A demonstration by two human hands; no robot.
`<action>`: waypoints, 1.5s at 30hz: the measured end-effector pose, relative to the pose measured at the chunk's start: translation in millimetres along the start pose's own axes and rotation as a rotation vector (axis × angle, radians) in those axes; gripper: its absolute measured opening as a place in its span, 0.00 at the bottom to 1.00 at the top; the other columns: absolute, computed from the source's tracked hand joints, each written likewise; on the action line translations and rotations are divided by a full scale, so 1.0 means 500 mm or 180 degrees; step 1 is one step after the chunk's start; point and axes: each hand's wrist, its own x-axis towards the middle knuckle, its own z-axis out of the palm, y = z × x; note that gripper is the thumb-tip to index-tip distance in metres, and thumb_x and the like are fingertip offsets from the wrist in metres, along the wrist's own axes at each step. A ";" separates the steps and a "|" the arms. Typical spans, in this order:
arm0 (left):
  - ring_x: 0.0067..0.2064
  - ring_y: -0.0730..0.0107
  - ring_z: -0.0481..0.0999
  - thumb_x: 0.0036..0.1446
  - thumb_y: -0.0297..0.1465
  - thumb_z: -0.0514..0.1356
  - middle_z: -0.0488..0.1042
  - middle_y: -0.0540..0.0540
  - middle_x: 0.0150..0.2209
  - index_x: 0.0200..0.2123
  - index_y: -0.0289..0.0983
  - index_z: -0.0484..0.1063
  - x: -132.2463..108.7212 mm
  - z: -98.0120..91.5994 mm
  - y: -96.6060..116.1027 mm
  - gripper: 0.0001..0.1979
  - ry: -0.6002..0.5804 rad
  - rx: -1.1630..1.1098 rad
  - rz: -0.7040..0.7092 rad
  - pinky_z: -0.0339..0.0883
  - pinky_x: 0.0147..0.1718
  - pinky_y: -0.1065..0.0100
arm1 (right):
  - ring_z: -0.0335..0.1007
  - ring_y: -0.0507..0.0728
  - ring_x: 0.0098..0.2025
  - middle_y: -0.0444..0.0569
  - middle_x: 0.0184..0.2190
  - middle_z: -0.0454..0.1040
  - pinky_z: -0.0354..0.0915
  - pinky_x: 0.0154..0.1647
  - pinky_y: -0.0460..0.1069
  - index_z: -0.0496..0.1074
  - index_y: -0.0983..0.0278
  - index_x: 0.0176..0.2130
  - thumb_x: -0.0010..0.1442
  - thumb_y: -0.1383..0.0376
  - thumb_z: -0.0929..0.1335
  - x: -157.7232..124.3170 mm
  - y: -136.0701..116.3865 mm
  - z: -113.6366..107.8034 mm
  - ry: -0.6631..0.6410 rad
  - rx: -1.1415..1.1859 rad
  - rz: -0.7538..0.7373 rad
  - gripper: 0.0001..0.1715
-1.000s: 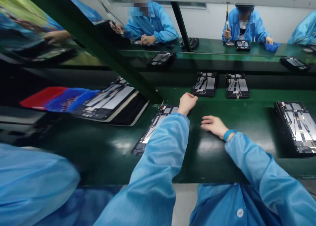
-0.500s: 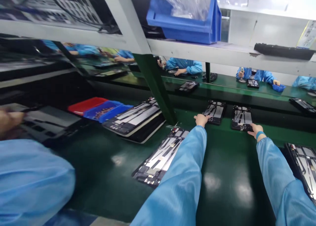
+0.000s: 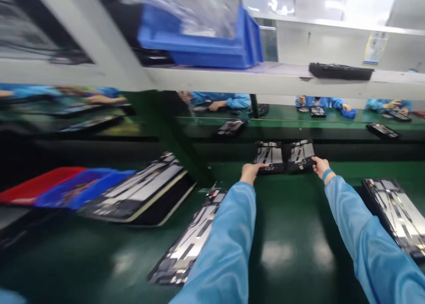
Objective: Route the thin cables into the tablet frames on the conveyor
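Observation:
At the far side of the green bench, my left hand point(image 3: 250, 173) grips the front left corner of an opened tablet point(image 3: 270, 153), its battery area and dark strips facing up. My right hand point(image 3: 321, 167), with a blue band at the wrist, pinches the right edge of a second opened tablet point(image 3: 301, 152). This one is slightly tilted, and the two tablets sit side by side with their inner edges almost touching. Beside my left sleeve lies a larger opened tablet point(image 3: 191, 233), partly covered by that arm. The undersides of the held tablets are hidden.
A tablet stack point(image 3: 142, 191) stands left of a green post point(image 3: 179, 136). Blue point(image 3: 83, 184) and red trays point(image 3: 43, 182) sit farther left. More tablets point(image 3: 396, 215) lie at right. A white shelf point(image 3: 282, 83) crosses overhead. Co-workers in blue sleeves point(image 3: 239, 101) work beyond.
The view has swung right. My right hand has brought its tablet leftward against the other one, now slightly tilted. The neighbour's arm at left has mostly gone out of view.

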 end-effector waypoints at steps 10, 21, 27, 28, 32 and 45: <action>0.18 0.84 0.55 0.52 0.36 0.72 0.61 0.58 0.23 0.31 0.39 0.59 -0.062 0.092 0.028 0.22 -0.0244 -0.1135 -0.0721 0.48 0.16 0.79 | 0.59 0.44 0.19 0.36 0.21 0.65 0.51 0.15 0.39 0.64 0.62 0.31 0.57 0.62 0.78 -0.221 -0.010 -0.218 0.0479 0.0707 -0.0648 0.20; 0.17 0.86 0.52 0.59 0.29 0.66 0.61 0.57 0.24 0.31 0.38 0.61 -0.255 0.156 0.062 0.14 -0.0761 -0.2038 -0.0754 0.44 0.14 0.78 | 0.51 0.43 0.16 0.33 0.14 0.53 0.54 0.12 0.39 0.63 0.61 0.21 0.34 0.55 0.85 -0.443 -0.003 -0.667 0.0874 0.0561 -0.1145 0.32; 0.17 0.86 0.54 0.53 0.29 0.72 0.62 0.55 0.22 0.28 0.36 0.65 -0.380 0.121 0.035 0.16 -0.1339 -0.2151 -0.0737 0.45 0.13 0.78 | 0.51 0.48 0.16 0.39 0.13 0.59 0.50 0.12 0.46 0.69 0.58 0.20 0.33 0.53 0.82 -0.437 -0.012 -0.759 0.1198 -0.0351 -0.0833 0.24; 0.17 0.86 0.54 0.52 0.30 0.73 0.62 0.55 0.22 0.27 0.35 0.66 -0.403 0.108 0.021 0.17 -0.1463 -0.2126 -0.0716 0.45 0.13 0.78 | 0.55 0.50 0.16 0.42 0.15 0.63 0.52 0.14 0.48 0.72 0.58 0.23 0.36 0.51 0.81 -0.441 -0.016 -0.761 0.1350 -0.0648 -0.0841 0.21; 0.19 0.86 0.55 0.44 0.37 0.77 0.66 0.54 0.24 0.29 0.34 0.69 -0.507 0.049 -0.063 0.21 -0.1913 -0.1913 -0.0655 0.45 0.15 0.77 | 0.66 0.60 0.22 0.52 0.17 0.69 0.61 0.26 0.60 0.79 0.52 0.32 0.52 0.49 0.75 -0.487 -0.029 -0.732 0.2400 -0.2465 -0.1344 0.12; 0.35 0.55 0.80 0.56 0.49 0.65 0.81 0.44 0.32 0.36 0.39 0.75 -0.729 -0.093 -0.198 0.18 -0.2106 0.1467 0.0529 0.67 0.33 0.62 | 0.75 0.66 0.55 0.58 0.50 0.81 0.68 0.61 0.61 0.79 0.64 0.45 0.65 0.57 0.68 -0.357 0.174 -0.301 -0.0751 -0.3228 -0.2961 0.16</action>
